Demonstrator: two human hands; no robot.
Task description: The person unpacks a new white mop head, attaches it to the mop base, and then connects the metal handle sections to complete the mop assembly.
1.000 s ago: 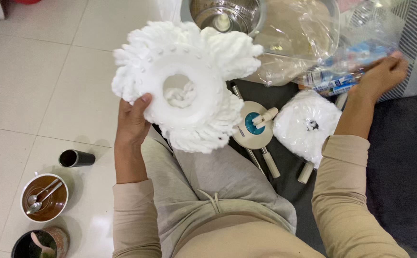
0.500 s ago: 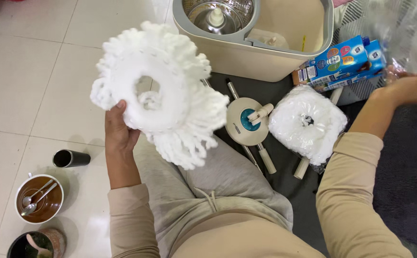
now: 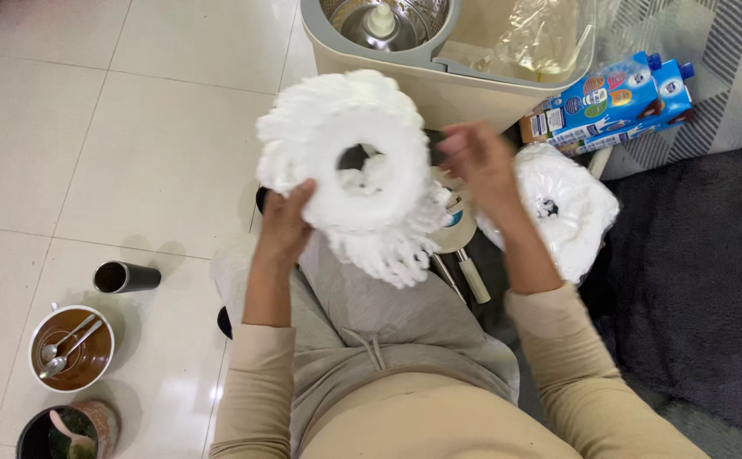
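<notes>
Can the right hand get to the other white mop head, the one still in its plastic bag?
Probably yes. The right hand hangs empty and blurred just beside the wrapped mop head on the floor, with nothing between them. The left hand alone holds the unwrapped mop head.

One view only — a head-worn camera looking steeply down onto the person's lap and the tiled floor. It sits close: the left hand (image 3: 284, 223) and right hand (image 3: 475, 161) fill mid-frame, the mop bucket (image 3: 439, 81) just beyond them — cups lie left of the left hand.
</notes>
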